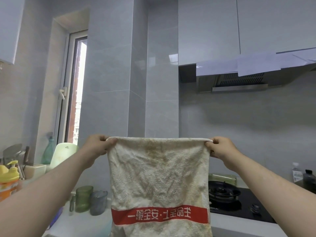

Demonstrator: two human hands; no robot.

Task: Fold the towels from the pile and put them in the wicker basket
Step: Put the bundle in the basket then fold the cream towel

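Note:
A stained white towel (159, 175) with a red band of white characters hangs straight down in front of me, stretched flat by its top edge. My left hand (98, 145) pinches the top left corner and my right hand (220, 147) pinches the top right corner. Both arms reach forward at chest height above the counter. The towel's lower end runs out of the frame at the bottom. The towel pile and the wicker basket are not in view.
A black gas hob (227, 199) lies on the counter to the right under an extractor hood (239, 79). Green and grey cups (91, 201) stand left of the towel. Detergent bottles (9, 178), a knife block and a green cutting board crowd the far left by the window.

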